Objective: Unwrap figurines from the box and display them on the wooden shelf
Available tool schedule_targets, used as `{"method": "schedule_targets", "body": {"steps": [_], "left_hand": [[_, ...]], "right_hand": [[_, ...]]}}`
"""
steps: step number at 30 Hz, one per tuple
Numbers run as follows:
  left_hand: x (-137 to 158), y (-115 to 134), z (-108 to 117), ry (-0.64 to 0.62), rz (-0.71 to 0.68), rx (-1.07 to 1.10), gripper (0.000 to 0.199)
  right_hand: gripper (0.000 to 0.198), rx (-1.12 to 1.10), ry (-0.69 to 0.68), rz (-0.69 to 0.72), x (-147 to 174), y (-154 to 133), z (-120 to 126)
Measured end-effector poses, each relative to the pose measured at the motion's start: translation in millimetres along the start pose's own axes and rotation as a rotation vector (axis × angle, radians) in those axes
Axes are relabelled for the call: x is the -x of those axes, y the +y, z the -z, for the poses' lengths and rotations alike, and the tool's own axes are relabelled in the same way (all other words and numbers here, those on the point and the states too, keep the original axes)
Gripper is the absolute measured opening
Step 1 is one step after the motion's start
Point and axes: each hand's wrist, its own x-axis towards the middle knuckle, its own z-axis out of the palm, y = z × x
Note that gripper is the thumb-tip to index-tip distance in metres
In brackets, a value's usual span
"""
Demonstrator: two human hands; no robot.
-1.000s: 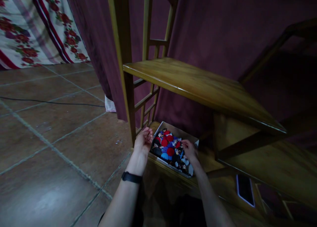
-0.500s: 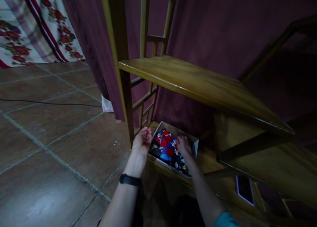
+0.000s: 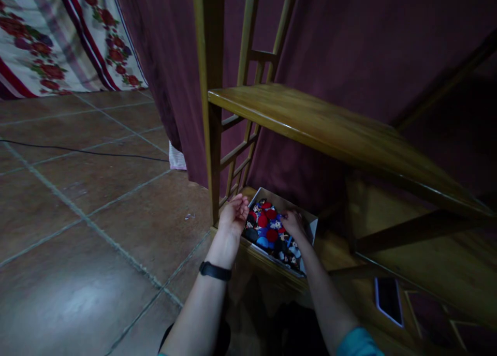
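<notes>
A shallow white-rimmed cardboard box (image 3: 310, 234) rests on the lowest wooden shelf. Many small red, blue and black round pieces and little printed figures (image 3: 267, 229) fill it; their exact kind is too small to tell. At the box's left edge, my left hand (image 3: 234, 214) is held palm up, fingers loosely bent and nothing visible in it. My right hand (image 3: 294, 224) reaches into the right back part of the box, fingers bent together at the pieces. Its fingertips are partly hidden, and what they grip cannot be made out.
A wooden shelf board (image 3: 310, 118) juts out above the box, with an upright post (image 3: 213, 138) on the left. A phone-like dark tablet (image 3: 389, 300) lies at the lower right. Purple curtain (image 3: 330, 50) hangs behind. A black cable (image 3: 85, 150) crosses the tiled floor.
The whole view has shifted slightly, so the shelf and box sit further right. My right hand stays in the box with its fingers drawn closer together; my left hand keeps its palm-up pose.
</notes>
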Motion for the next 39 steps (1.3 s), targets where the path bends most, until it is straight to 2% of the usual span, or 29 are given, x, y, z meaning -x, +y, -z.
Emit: {"method": "schedule_targets", "body": {"steps": [3,8,13,18,21,23,25,27,29,31,33,36,39], "left_hand": [[-2,1,3,-0.005,-0.006,0.002,0.019],[-3,2,5,-0.004,-0.003,0.014,0.02],[-2,0,5,-0.019,-0.001,0.011,0.019],[-5,-2,7,-0.042,-0.004,-0.011,0.019],[-5,-3,6,-0.037,-0.008,-0.03,0.019],[-4,-4,4,-0.028,-0.002,-0.042,0.019],[-3,-6,2,-0.02,-0.01,-0.092,0.018],[0,-12,-2,-0.023,-0.046,-0.221,0.016],[3,-21,-6,-0.055,-0.102,-0.418,0.013],[6,-33,-8,-0.125,-0.143,-0.625,0.011],[7,-45,-8,-0.231,-0.144,-0.786,0.011],[5,-58,-5,-0.354,-0.116,-0.888,0.014],[2,-55,-3,-0.297,-0.195,-0.883,0.017]], "right_hand": [[0.029,-0.015,0.057,-0.008,11,0,4],[0.024,-0.114,-0.021,0.193,34,-14,3],[0.019,-0.016,-0.177,0.387,58,-35,-5],[0.022,0.12,-0.166,0.413,70,-47,-6],[0.024,0.092,-0.152,0.394,72,-49,-4],[0.02,0.021,-0.189,0.366,72,-48,-1],[0.016,-0.078,-0.221,0.276,72,-44,1],[0.013,-0.228,-0.19,0.138,70,-41,4],[0.01,-0.452,-0.089,0.025,68,-38,6],[0.009,-0.713,0.002,-0.045,65,-37,6],[0.014,-0.931,0.033,-0.095,62,-38,6],[0.02,-1.093,0.013,-0.116,58,-36,10],[0.025,-1.162,0.033,-0.145,51,-24,21]]}}
